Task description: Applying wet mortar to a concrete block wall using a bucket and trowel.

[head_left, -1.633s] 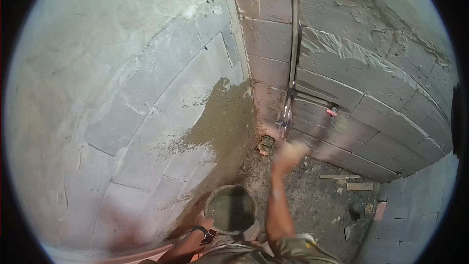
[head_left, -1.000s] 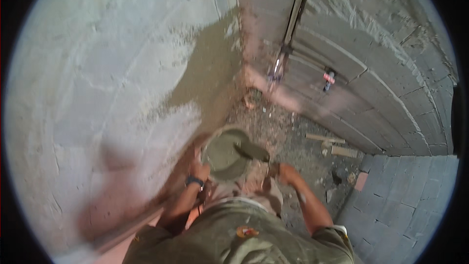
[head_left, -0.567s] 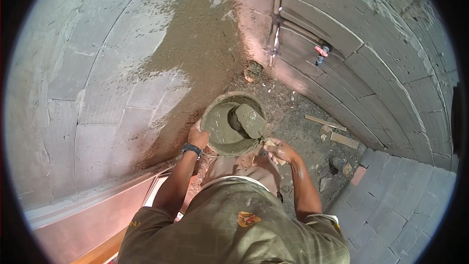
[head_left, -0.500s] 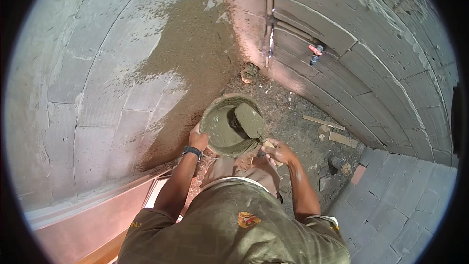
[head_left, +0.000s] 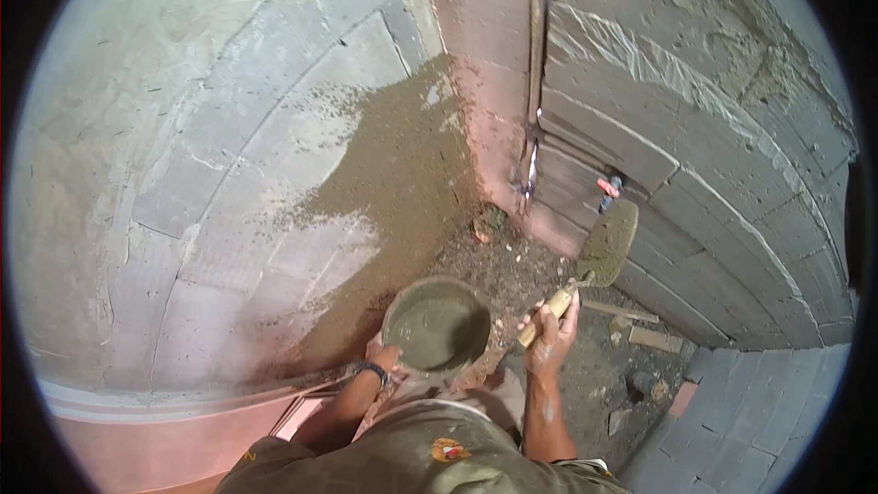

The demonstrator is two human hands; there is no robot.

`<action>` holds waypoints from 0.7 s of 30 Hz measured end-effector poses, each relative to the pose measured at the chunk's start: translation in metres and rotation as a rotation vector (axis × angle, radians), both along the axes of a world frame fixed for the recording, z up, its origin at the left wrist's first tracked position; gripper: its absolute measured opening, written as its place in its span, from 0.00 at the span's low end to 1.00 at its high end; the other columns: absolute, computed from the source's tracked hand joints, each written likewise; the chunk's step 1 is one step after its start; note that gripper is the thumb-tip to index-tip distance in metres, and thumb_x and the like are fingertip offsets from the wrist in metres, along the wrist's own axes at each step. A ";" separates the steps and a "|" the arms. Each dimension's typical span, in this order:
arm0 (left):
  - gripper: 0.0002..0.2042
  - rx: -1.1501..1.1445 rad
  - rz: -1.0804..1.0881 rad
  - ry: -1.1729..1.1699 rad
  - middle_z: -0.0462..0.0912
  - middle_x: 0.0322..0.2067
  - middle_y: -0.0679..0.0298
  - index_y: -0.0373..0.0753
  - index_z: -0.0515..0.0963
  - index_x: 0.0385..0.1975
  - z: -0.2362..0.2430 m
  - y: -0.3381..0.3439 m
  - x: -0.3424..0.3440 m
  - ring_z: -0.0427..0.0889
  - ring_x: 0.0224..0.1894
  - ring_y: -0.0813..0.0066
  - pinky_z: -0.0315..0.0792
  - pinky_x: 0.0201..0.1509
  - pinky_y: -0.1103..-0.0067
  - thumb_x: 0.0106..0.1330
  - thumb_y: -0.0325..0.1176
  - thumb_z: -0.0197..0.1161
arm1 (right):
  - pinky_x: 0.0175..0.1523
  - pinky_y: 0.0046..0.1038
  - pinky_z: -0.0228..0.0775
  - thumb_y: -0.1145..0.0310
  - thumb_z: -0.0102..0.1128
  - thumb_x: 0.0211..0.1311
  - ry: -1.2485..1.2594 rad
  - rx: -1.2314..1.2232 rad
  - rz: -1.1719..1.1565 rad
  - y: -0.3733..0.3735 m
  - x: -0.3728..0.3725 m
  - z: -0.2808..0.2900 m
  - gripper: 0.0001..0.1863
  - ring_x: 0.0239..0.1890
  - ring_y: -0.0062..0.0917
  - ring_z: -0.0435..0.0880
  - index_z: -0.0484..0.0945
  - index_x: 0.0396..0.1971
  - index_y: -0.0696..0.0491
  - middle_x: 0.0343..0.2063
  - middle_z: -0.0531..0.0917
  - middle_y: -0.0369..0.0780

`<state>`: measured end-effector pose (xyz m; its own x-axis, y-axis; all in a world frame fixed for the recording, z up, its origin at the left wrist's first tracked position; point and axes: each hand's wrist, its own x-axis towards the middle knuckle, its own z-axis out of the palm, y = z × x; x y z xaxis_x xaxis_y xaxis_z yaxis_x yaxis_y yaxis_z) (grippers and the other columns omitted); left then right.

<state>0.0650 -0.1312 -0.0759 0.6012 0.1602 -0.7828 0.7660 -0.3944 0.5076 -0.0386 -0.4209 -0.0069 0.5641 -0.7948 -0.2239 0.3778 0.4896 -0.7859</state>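
Note:
My right hand [head_left: 551, 340] is closed around the wooden handle of a trowel [head_left: 607, 245], raised to the right of the bucket. Grey-green mortar coats the trowel's broad blade. With my left hand [head_left: 385, 357] I grip the near left rim of a round bucket [head_left: 394, 313], held in front of my body. Wet mortar [head_left: 441, 327] lies inside it. A rough patch of fresh mortar [head_left: 393, 165] covers part of the left block wall, reaching into the corner.
The right block wall [head_left: 658, 206] carries a pipe run in a groove and a red-handled valve [head_left: 608, 187]. Wood strips [head_left: 655, 339] and rubble lie on the dirt floor [head_left: 585, 384]. A low block wall [head_left: 750, 402] stands at lower right.
The trowel has come out of the bucket, lifted up and to the right by my right hand. My left hand still holds the bucket rim; the view has shifted.

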 end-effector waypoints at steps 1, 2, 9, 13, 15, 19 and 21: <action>0.30 -0.016 0.026 0.034 0.76 0.51 0.56 0.44 0.71 0.58 0.000 0.010 0.001 0.76 0.51 0.58 0.76 0.47 0.56 0.51 0.17 0.57 | 0.27 0.21 0.71 0.73 0.56 0.61 -0.032 -0.016 -0.073 0.002 0.029 0.001 0.34 0.25 0.19 0.74 0.56 0.67 0.53 0.30 0.74 0.38; 0.30 -0.056 0.033 -0.058 0.78 0.48 0.56 0.44 0.72 0.58 -0.001 0.024 -0.002 0.78 0.49 0.59 0.77 0.47 0.59 0.50 0.18 0.58 | 0.27 0.21 0.71 0.73 0.56 0.61 0.012 0.004 -0.061 0.003 0.065 0.004 0.34 0.25 0.19 0.74 0.56 0.67 0.53 0.30 0.74 0.38; 0.26 0.495 -0.282 -0.297 0.83 0.42 0.52 0.34 0.74 0.53 -0.032 0.106 0.009 0.82 0.44 0.63 0.76 0.45 0.69 0.49 0.22 0.61 | 0.44 0.41 0.70 0.69 0.47 0.64 0.396 -1.271 0.448 0.093 0.244 0.079 0.12 0.42 0.48 0.76 0.72 0.42 0.60 0.37 0.77 0.52; 0.25 0.405 -0.230 -0.287 0.82 0.44 0.47 0.33 0.74 0.52 -0.030 0.114 0.003 0.81 0.46 0.55 0.73 0.51 0.65 0.49 0.27 0.62 | 0.43 0.45 0.72 0.62 0.50 0.65 -0.034 -1.071 0.874 0.185 0.140 0.053 0.17 0.38 0.48 0.78 0.71 0.50 0.53 0.43 0.76 0.52; 0.26 0.524 -0.191 -0.363 0.81 0.45 0.45 0.31 0.73 0.52 -0.027 0.110 -0.002 0.80 0.49 0.52 0.72 0.53 0.64 0.49 0.29 0.62 | 0.44 0.45 0.72 0.60 0.52 0.65 0.046 -1.057 0.953 0.178 0.090 0.013 0.17 0.39 0.48 0.79 0.72 0.50 0.53 0.44 0.77 0.52; 0.27 0.571 -0.083 -0.276 0.77 0.50 0.40 0.31 0.74 0.51 -0.017 0.087 -0.016 0.76 0.54 0.47 0.70 0.57 0.64 0.48 0.34 0.62 | 0.49 0.42 0.72 0.62 0.57 0.56 0.446 -1.130 1.188 0.076 0.014 -0.052 0.22 0.45 0.48 0.80 0.73 0.50 0.56 0.42 0.80 0.52; 0.27 0.631 -0.157 -0.223 0.77 0.50 0.41 0.33 0.74 0.53 -0.007 0.064 -0.016 0.76 0.55 0.47 0.69 0.58 0.64 0.49 0.35 0.60 | 0.51 0.42 0.72 0.61 0.57 0.54 0.733 -1.124 1.418 0.017 -0.014 -0.062 0.23 0.46 0.47 0.80 0.74 0.49 0.57 0.44 0.80 0.52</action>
<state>0.0487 -0.0671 -0.0826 0.7905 0.4427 -0.4233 0.5796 -0.7641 0.2833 -0.0522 -0.4038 -0.0691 0.8685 0.1519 -0.4717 -0.2667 -0.6590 -0.7032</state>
